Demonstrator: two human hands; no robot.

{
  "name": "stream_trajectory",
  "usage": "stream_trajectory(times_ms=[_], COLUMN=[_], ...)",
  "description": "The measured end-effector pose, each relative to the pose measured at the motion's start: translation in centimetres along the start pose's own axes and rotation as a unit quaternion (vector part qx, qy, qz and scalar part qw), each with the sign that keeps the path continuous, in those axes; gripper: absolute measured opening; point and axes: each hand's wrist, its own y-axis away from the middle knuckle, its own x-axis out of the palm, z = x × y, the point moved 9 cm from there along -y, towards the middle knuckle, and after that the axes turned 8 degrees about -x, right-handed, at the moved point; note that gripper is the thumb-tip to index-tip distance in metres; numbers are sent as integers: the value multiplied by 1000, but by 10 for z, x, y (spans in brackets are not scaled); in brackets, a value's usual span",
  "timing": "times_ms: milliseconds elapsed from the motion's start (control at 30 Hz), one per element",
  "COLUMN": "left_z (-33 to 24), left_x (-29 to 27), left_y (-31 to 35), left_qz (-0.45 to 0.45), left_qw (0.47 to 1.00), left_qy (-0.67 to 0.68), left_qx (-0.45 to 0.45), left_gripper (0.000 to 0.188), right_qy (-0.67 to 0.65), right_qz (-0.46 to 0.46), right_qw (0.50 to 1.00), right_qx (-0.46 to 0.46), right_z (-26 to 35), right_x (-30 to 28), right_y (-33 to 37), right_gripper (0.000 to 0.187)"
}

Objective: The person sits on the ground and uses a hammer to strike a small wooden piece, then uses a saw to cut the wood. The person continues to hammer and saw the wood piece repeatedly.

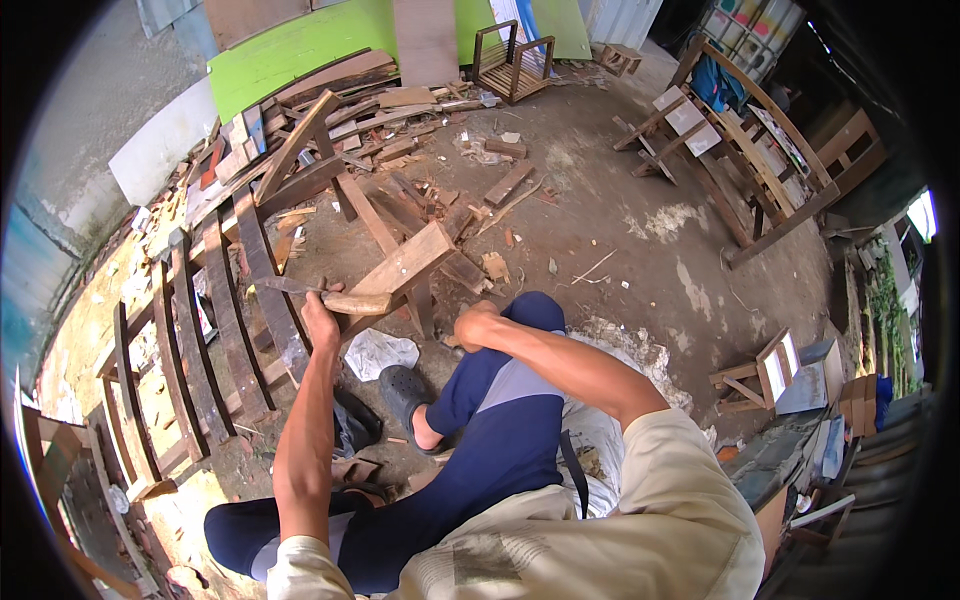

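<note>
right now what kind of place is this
Probably an outdoor woodworking or scrap-timber yard: a heap of planks on a dirt floor, unfinished wooden frames, and the left hand holding a wood piece.

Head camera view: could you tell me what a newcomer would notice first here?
Probably the left hand gripping a short wooden piece against a pale plank at centre, with the right hand fisted by the raised knee. Next, the bright green board behind the scrap-wood heap at upper left.
</note>
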Motion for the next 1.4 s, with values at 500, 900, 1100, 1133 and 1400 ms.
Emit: stream_trajectory(times_ms=[500, 900, 1100, 1133, 1400], left_z=[-165, -118, -65, -53, 19], left_x=[-210, -364, -399, -411, -413], left_y=[31, 196, 250, 260, 317], left_qz=[-159, -434, -478, -485, -490], left_qw=[969, 879, 853, 850, 856], left_qy=[-164, -194, -205, -199, -104], left_qx=[94, 40, -40, -46, -125], left_gripper=[62, 55, 61, 61, 70], right_qy=[-266, -341, -539, -576, -481], right_qz=[-249, -263, -60, -27, -61], right_qw=[886, 810, 737, 710, 754], right_qx=[-285, -398, -403, -404, -443], right_z=[216, 347, 383, 388, 406], right_x=[-150, -168, -163, -162, -165], right_y=[3, -13, -4, 2, 10], right_gripper=[26, 47, 13, 13, 54])
